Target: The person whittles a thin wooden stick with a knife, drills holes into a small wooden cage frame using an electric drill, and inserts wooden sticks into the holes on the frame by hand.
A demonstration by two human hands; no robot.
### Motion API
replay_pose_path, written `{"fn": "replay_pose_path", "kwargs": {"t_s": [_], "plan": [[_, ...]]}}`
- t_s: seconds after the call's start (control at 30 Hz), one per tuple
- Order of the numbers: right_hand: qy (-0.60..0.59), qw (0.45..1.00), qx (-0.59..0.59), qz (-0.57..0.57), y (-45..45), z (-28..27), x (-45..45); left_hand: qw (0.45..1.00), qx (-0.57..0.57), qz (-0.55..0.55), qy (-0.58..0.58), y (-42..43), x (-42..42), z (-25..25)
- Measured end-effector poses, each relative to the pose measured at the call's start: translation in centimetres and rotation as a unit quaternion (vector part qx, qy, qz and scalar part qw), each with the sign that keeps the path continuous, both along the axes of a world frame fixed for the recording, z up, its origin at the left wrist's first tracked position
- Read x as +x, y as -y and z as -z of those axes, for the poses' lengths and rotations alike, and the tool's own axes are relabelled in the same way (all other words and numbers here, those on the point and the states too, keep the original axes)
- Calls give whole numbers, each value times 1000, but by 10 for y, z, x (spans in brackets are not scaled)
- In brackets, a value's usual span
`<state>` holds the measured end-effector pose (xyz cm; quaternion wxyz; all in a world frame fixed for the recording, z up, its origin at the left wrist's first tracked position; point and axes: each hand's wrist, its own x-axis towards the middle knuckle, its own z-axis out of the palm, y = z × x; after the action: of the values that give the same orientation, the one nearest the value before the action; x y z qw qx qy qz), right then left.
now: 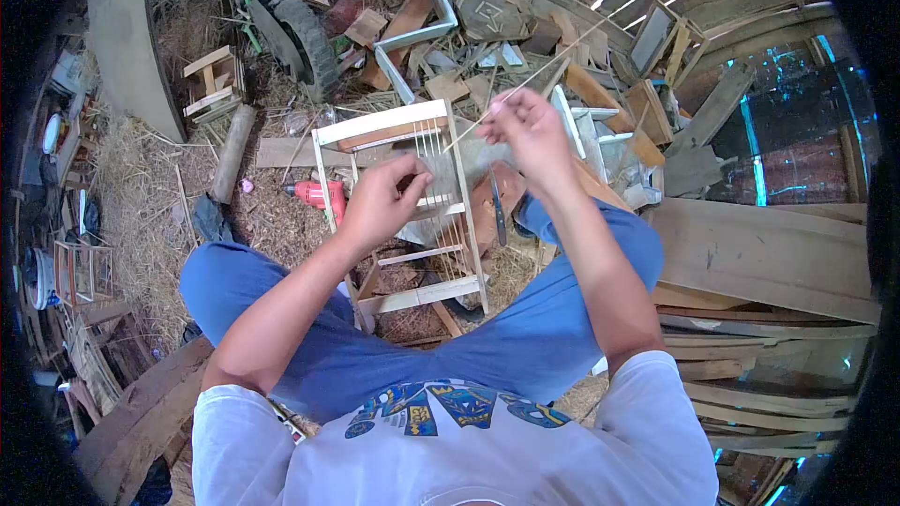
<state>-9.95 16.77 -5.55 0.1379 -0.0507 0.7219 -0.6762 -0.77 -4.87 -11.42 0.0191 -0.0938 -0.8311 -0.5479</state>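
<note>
Between my legs stands a small wooden frame (429, 295) with thin upright sticks (457, 253) along its right side. My right hand (530, 136), above the frame's upper right corner, pinches a long thin wooden stick (567, 53). The stick slants, its lower end close to the frame's uprights. My left hand (386, 195) is over the middle of the frame with its fingers curled together; whatever they may hold is hidden. To the right of the frame is a knife (499, 211) with a dark handle. A red power drill (317, 194) lies to its left.
Wood shavings and straw cover the ground. Wood scraps (450, 86), a white angled frame (394, 70) and a tyre (307, 47) are piled ahead. A short log (232, 152) lies at left. Boards (759, 253) are stacked at right.
</note>
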Motion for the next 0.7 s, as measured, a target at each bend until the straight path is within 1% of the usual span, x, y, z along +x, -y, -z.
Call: {"fn": "replay_pose_path", "kwargs": {"t_s": [0.03,0.07,0.1,0.17,0.2,0.23,0.27,0.3,0.33,0.37,0.43,0.5,0.57,0.67,0.7], "plan": [[-20,999,-9,42,-4,-7,-5,998,39,-12,44,1,1,1],[-17,998,5,55,-8,-15,-9,993,77,-23,89,2,1,2],[-17,998,5,58,-11,-16,-10,993,77,-20,89,3,-1,9],[-15,998,-18,56,-16,-18,-11,976,156,-57,142,8,-9,29],[-14,998,-18,57,-15,-19,-10,961,209,-56,171,11,-14,25],[-2,998,-18,53,-13,-18,-8,961,209,-56,173,13,-19,22],[11,999,-19,49,-12,-17,-5,925,273,-92,248,17,-24,18],[12,999,-18,49,-12,-16,-4,877,334,-128,321,20,-29,13],[13,999,-16,43,-12,-15,-2,856,358,-112,355,27,-35,21],[13,999,-14,37,-11,-15,-1,856,358,-114,355,29,-39,29],[13,999,-15,34,-14,-11,-1,820,406,-121,384,28,-46,29],[13,999,-15,31,-13,-10,0,821,402,-107,391,26,-52,34],[23,999,-4,30,-12,-10,2,831,379,-65,402,22,-56,43],[25,999,-3,20,-13,-8,4,826,393,-94,392,6,-50,35],[27,999,-3,20,-13,-7,5,826,393,-95,393,5,-52,40]]}}
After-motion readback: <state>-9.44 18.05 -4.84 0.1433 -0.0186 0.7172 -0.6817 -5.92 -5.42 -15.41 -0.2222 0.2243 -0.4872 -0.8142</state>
